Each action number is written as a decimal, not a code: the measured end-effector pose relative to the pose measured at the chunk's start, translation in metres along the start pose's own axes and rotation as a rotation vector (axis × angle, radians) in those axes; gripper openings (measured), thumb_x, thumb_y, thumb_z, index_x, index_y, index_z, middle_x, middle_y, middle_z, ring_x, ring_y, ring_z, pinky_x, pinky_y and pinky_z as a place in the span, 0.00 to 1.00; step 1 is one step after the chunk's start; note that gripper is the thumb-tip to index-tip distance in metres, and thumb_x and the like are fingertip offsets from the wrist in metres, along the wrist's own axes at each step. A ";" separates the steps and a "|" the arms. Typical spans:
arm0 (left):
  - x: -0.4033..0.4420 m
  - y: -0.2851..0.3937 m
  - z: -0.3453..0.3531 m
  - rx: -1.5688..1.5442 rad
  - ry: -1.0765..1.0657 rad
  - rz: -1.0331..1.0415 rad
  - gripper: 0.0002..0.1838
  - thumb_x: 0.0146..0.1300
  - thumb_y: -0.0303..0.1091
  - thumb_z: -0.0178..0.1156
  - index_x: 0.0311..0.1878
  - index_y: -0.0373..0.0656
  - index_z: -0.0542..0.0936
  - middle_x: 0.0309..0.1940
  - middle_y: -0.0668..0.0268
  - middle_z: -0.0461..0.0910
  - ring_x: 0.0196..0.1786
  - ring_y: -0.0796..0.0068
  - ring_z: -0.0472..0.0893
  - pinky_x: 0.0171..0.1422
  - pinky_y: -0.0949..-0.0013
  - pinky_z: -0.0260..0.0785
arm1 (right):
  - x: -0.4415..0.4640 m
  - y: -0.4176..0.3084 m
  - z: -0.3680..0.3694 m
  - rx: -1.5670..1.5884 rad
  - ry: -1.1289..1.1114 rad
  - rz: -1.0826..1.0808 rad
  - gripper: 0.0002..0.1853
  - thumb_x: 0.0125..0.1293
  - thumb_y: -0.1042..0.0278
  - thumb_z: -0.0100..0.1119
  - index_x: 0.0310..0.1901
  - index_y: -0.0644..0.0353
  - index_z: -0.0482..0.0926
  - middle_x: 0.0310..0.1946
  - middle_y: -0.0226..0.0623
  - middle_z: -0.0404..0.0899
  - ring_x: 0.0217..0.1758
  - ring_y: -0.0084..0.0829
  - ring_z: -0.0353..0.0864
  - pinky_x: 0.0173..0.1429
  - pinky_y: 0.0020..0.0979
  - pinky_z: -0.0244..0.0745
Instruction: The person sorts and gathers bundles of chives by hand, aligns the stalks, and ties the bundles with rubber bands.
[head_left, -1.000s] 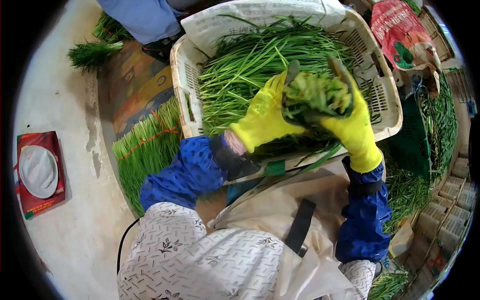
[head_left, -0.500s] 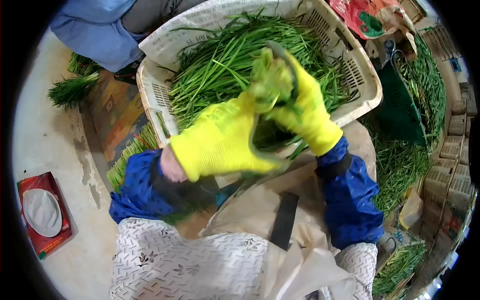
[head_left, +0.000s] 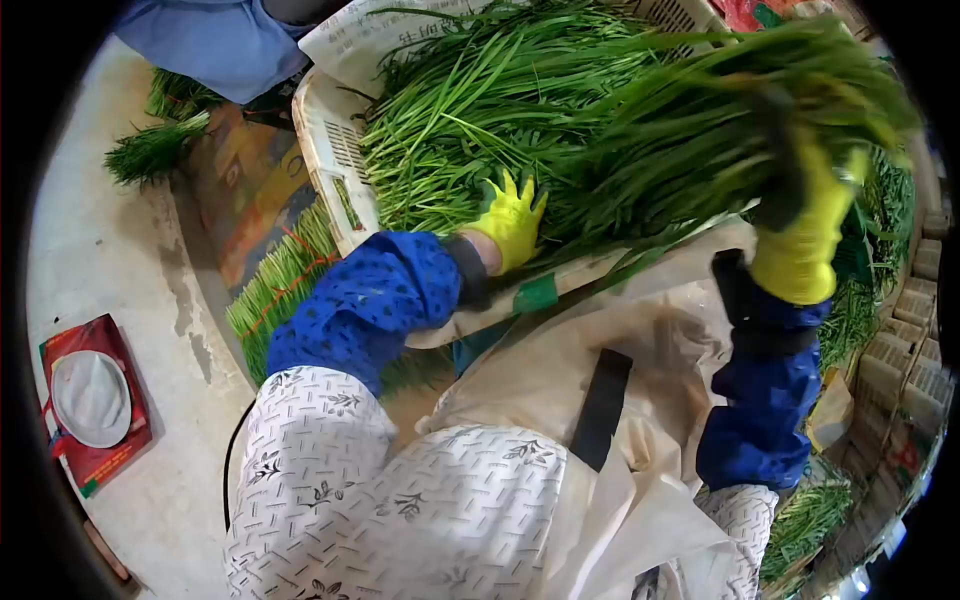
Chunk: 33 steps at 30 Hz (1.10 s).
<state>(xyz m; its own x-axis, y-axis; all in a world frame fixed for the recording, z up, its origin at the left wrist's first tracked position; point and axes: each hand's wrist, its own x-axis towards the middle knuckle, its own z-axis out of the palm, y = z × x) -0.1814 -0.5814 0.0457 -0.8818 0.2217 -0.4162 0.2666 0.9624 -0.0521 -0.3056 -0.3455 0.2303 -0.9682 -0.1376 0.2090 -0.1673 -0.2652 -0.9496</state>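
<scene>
My left hand (head_left: 512, 222), in a yellow glove, lies on the near edge of a heap of garlic chives (head_left: 470, 110). Its fingers are spread. The heap fills a white plastic basket (head_left: 312, 130) in front of me. At the right, my right hand (head_left: 808, 225), also gloved, is shut on a big bunch of garlic chives (head_left: 690, 120). Raised over the basket's right side, the bunch stretches leftward across it with leaves blurred by motion. Some of the gripping fingers are hidden behind the leaves.
Tied bundles of chives (head_left: 285, 275) stand left of the basket, and smaller bunches (head_left: 155, 150) lie farther back. A person's blue clothing (head_left: 215, 45) shows at the upper left. On the pale ledge sits a red packet (head_left: 100, 400) under a white round dish (head_left: 90, 398).
My hands were together over the basket, around the chive stalks. My right hand has swung right with the bunch, while my left has let go and dropped flat onto the heap.
</scene>
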 end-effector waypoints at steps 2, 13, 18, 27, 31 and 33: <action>-0.002 0.001 -0.001 0.021 0.001 0.011 0.44 0.56 0.56 0.60 0.71 0.40 0.61 0.70 0.41 0.55 0.66 0.28 0.57 0.62 0.28 0.55 | 0.008 -0.018 -0.027 0.009 0.078 -0.034 0.22 0.66 0.73 0.54 0.61 0.63 0.69 0.59 0.46 0.71 0.63 0.32 0.70 0.65 0.37 0.67; -0.025 -0.079 -0.173 -0.248 -0.074 0.006 0.31 0.54 0.57 0.62 0.51 0.40 0.79 0.43 0.50 0.82 0.45 0.53 0.81 0.52 0.58 0.72 | -0.020 -0.140 -0.115 -0.298 0.146 -0.309 0.24 0.67 0.73 0.53 0.64 0.64 0.64 0.61 0.46 0.70 0.64 0.33 0.69 0.66 0.37 0.67; -0.030 -0.014 -0.307 -0.795 0.686 0.311 0.26 0.59 0.48 0.61 0.55 0.40 0.78 0.46 0.53 0.82 0.47 0.59 0.82 0.54 0.61 0.74 | -0.030 -0.170 -0.137 -0.402 0.166 -0.387 0.25 0.67 0.73 0.52 0.65 0.65 0.62 0.62 0.46 0.69 0.64 0.34 0.69 0.66 0.37 0.66; 0.124 0.239 -0.287 -2.121 -0.095 1.207 0.23 0.63 0.46 0.60 0.56 0.41 0.77 0.47 0.57 0.82 0.48 0.63 0.82 0.54 0.59 0.75 | -0.005 -0.172 -0.203 -0.519 0.167 -0.496 0.27 0.68 0.72 0.50 0.68 0.66 0.59 0.64 0.46 0.67 0.65 0.35 0.68 0.67 0.37 0.66; 0.134 0.266 -0.282 -2.439 -0.293 1.237 0.20 0.64 0.41 0.58 0.56 0.40 0.77 0.47 0.59 0.82 0.47 0.65 0.82 0.54 0.61 0.76 | -0.014 -0.169 -0.246 -0.341 0.099 -0.401 0.28 0.69 0.72 0.50 0.69 0.66 0.57 0.64 0.46 0.67 0.65 0.36 0.68 0.67 0.37 0.66; 0.136 0.274 -0.275 -2.608 -0.399 1.197 0.17 0.65 0.33 0.54 0.55 0.37 0.75 0.45 0.61 0.81 0.46 0.66 0.81 0.54 0.64 0.76 | -0.060 -0.161 -0.246 -0.131 0.121 -0.136 0.36 0.67 0.52 0.49 0.71 0.64 0.55 0.65 0.46 0.65 0.64 0.39 0.68 0.66 0.36 0.66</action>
<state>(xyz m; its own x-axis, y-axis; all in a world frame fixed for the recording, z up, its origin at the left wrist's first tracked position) -0.3352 -0.2439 0.2247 -0.7327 0.5798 0.3564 -0.5040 -0.8142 0.2883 -0.2669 -0.0599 0.3129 -0.9489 0.0084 0.3154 -0.3132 -0.1465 -0.9383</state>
